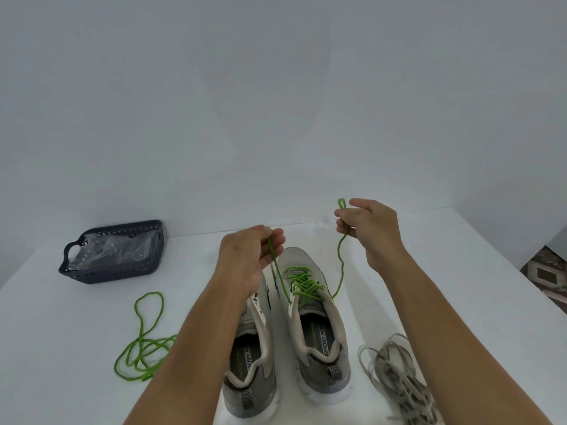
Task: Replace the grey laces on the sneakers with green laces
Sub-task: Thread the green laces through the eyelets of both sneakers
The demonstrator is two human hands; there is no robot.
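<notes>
Roughly halfway. Right-of-centre sneaker (316, 320) laced w/ green lace (302, 285) through eyelets; both free ends pulled up, not yet tied. Left hand (251, 259) grip pinching one end, centre frame; right hand (371, 231) grip pinching other end, folded into small loop, upper right of centre. Left sneaker (251, 357) lace-less, partly behind forearm. Spare green lace (142, 342) on table (61, 348), lower left. Removed grey laces (395, 378) heaped lower right. Left to do, prob.: bow, then 2nd shoe.

sneakers (316, 329) grey | laces (302, 285) green | basket (113, 251) dark blue
</notes>
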